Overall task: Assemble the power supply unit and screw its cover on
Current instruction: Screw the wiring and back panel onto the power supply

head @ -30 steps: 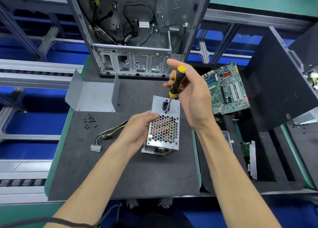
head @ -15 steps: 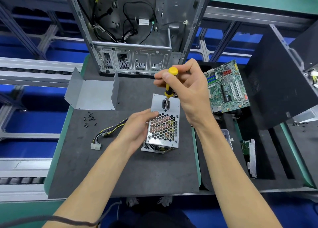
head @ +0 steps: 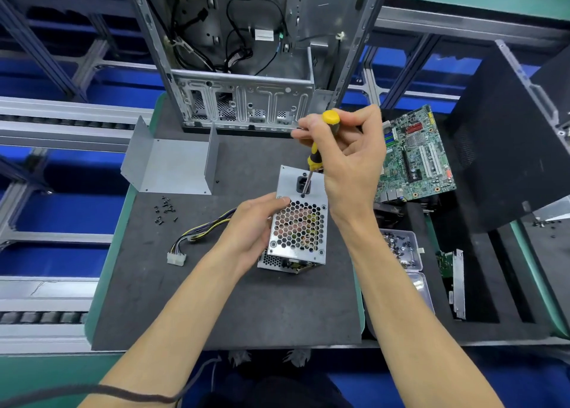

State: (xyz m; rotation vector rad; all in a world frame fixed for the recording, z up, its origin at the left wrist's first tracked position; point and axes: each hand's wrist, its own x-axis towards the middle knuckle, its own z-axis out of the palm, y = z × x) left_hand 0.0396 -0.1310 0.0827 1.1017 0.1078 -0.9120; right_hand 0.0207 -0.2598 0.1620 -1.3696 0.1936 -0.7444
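Grey desk (head: 216, 309) carries the power supply unit (head: 297, 228); left hand (head: 249, 232) grips it; right hand (head: 348, 161) grips the screwdriver (head: 314, 158), tip on its top face.

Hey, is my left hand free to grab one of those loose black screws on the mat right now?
Probably not at once: the left hand grips the power supply unit, steadying it under the screwdriver. The loose screws lie uncovered on the mat to its left, so letting go would leave an open path.
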